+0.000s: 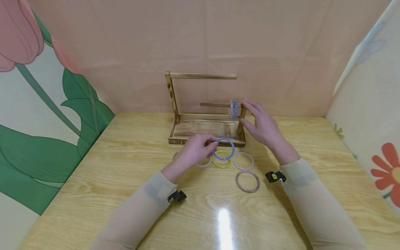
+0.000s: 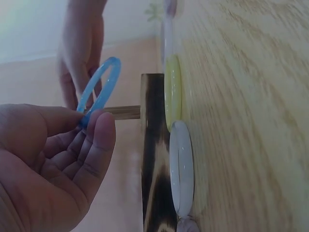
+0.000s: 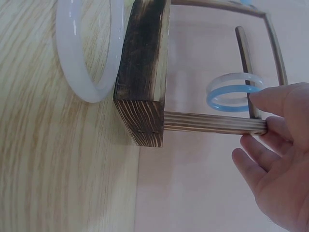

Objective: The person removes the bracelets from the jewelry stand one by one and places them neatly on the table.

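Note:
My left hand (image 1: 198, 149) pinches a blue bangle (image 1: 233, 149) between thumb and fingertips, raised in front of a wooden rack (image 1: 206, 140). In the left wrist view that bangle (image 2: 113, 77) stands tilted, its lower end between the fingers. At the rack's short right post, my right hand (image 1: 262, 125) holds the post's top, one finger reaching over to the rod side. Beside those fingers, a blue bangle (image 3: 222, 107) and a clear one (image 3: 231, 76) hang on the lower rod (image 1: 215, 104).
On the table lie a yellow bangle (image 1: 222, 167), a white one (image 1: 204, 166), a pale pink one (image 1: 243, 169) and a brownish one (image 1: 248, 192). Another ring (image 1: 176, 153) is partly hidden by the left wrist. The rack's upper rod (image 1: 203, 75) carries nothing.

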Tool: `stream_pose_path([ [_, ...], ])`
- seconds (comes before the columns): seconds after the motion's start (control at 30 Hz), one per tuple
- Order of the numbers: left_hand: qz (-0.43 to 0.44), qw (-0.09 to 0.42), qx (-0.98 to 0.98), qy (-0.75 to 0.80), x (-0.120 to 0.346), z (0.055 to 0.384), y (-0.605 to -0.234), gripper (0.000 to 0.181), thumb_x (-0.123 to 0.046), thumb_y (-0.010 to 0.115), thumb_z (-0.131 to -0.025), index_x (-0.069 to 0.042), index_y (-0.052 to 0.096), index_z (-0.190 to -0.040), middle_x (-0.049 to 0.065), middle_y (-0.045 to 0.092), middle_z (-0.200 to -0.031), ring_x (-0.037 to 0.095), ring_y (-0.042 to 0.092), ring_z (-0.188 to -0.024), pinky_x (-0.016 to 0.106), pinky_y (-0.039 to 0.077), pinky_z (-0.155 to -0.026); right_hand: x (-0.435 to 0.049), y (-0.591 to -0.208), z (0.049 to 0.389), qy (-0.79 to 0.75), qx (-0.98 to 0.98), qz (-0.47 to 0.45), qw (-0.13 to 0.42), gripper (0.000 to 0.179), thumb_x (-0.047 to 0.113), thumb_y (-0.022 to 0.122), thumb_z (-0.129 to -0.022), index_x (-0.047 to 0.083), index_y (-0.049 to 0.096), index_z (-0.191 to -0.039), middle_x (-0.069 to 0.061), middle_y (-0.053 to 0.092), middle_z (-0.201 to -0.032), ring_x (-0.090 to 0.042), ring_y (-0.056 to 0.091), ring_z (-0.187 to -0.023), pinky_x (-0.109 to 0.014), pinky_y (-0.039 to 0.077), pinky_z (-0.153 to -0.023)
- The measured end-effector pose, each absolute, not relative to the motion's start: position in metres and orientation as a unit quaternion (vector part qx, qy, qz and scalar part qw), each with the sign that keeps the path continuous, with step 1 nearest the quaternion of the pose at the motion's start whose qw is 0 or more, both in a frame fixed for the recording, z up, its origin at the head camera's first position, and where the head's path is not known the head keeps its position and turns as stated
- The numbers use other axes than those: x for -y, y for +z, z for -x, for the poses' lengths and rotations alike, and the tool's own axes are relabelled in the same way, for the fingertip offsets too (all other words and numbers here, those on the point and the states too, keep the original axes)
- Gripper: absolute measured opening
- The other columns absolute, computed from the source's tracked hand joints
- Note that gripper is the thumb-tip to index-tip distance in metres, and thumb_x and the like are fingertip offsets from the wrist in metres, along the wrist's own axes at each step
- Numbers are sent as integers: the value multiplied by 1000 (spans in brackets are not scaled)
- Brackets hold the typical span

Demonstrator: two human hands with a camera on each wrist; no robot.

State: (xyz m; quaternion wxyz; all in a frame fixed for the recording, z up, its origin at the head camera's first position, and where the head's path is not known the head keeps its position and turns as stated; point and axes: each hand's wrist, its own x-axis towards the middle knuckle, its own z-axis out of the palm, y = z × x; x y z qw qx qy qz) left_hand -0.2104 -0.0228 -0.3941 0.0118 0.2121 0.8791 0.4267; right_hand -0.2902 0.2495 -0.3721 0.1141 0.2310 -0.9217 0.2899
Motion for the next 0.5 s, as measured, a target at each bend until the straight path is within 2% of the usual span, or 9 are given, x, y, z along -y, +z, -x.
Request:
stream_pose_path([
  [0.27, -234, 52, -886, 396, 19, 208, -397, 20, -14, 64, -114, 0, 78, -112, 3, 75, -82, 13, 66, -64, 23, 52, -58, -250, -372, 290, 289, 922, -230, 114, 70, 19, 68, -111, 11, 36, -173, -17, 34, -176, -53, 48, -148, -76, 45, -110],
  [0.5, -240, 93, -887, 382, 18, 205, -401, 23, -18, 63, -115, -1, 78, -118, 0, 75, -85, 17, 71, -70, 26, 58, -64, -250, -372, 290, 288, 923, -229, 112, 69, 20, 67, -112, 9, 36, -172, -17, 33, -176, -52, 46, -149, -77, 44, -110],
])
